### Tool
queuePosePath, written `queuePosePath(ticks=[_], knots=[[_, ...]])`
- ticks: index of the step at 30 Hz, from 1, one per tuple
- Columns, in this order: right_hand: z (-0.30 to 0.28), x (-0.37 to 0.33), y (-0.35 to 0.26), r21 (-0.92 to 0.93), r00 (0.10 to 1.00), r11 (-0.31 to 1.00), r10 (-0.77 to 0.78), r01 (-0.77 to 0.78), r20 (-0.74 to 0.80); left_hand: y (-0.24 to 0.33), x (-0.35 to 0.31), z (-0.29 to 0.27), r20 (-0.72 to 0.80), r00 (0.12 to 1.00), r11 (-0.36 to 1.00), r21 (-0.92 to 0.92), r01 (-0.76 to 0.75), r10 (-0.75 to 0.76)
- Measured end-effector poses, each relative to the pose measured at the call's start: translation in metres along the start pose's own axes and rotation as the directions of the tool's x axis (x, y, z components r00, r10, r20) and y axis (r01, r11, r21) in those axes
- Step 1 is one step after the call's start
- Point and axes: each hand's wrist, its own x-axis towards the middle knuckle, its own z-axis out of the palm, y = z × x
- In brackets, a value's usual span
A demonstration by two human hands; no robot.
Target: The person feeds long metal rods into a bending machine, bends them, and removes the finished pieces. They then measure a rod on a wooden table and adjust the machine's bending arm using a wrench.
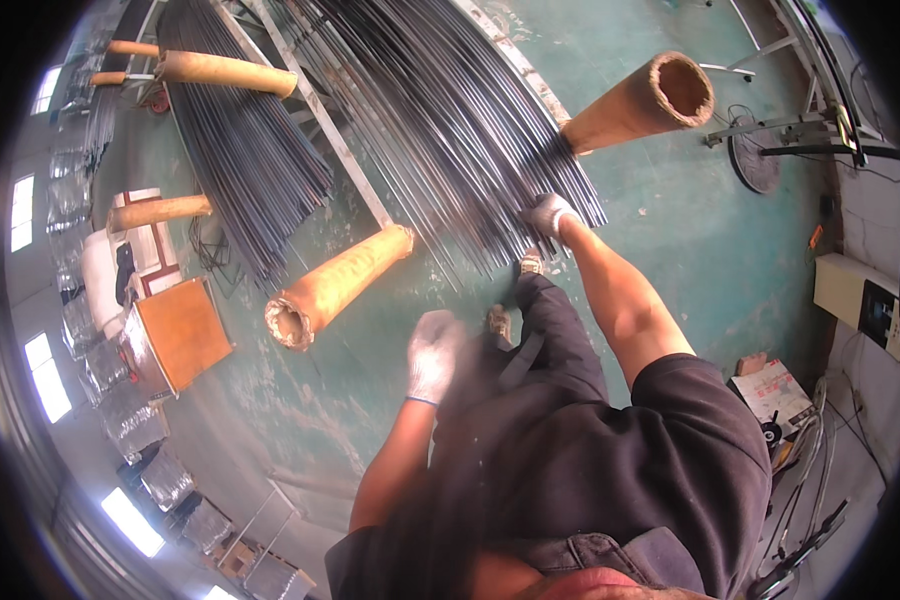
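Observation:
Long, thin dark metal rods (pixel 460 110) lie in a wide bundle across a metal rack, their ends toward me. At the near right ends of that bundle, my right hand (pixel 547 213) in a pale work glove is closed around rod ends; how many it holds is hidden. My left hand (pixel 435 360), also gloved, hangs beside my thigh, below the bundle and apart from it. Motion smears its fingers, and nothing shows in it. A second bundle of dark rods (pixel 240 140) lies farther left.
Thick brown cardboard-like tubes stand at the rack: one tube (pixel 340 285) left of my legs, another tube (pixel 640 105) right of the bundle. An orange-brown board-topped box (pixel 183 335) is at left. A control box (pixel 860 300) and cables (pixel 815 430) are along the right wall.

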Motion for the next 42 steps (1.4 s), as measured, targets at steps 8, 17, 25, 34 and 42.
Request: queuePosePath(ticks=[8,17,25,34,42], knots=[[0.012,-0.104,0.06,-0.109,0.989,0.993,-0.066,0.052,-0.136,-0.017,0.017,-0.005,0.247,0.96,0.976,0.136,-0.169,0.132],[0.15,-0.523,0.238,-0.02,0.873,0.909,0.394,-0.417,-0.289,-0.022,0.068,0.047,0.454,0.877,0.933,-0.224,0.282,-0.156],[0.32,-0.761,0.333,-0.055,0.537,0.794,0.357,-0.605,-0.764,-0.024,0.043,0.095,0.635,0.768,0.769,-0.452,0.451,-0.077],[0.417,-0.763,0.428,0.203,0.35,0.768,0.489,-0.608,-0.799,-0.02,-0.136,0.089,0.752,0.618,0.972,-0.21,-0.104,0.229],[0.493,-0.894,0.593,0.489,-0.186,0.681,0.471,-0.545,-0.863,0.1,-0.352,0.15,0.928,0.114,0.777,-0.361,0.516,0.355]])
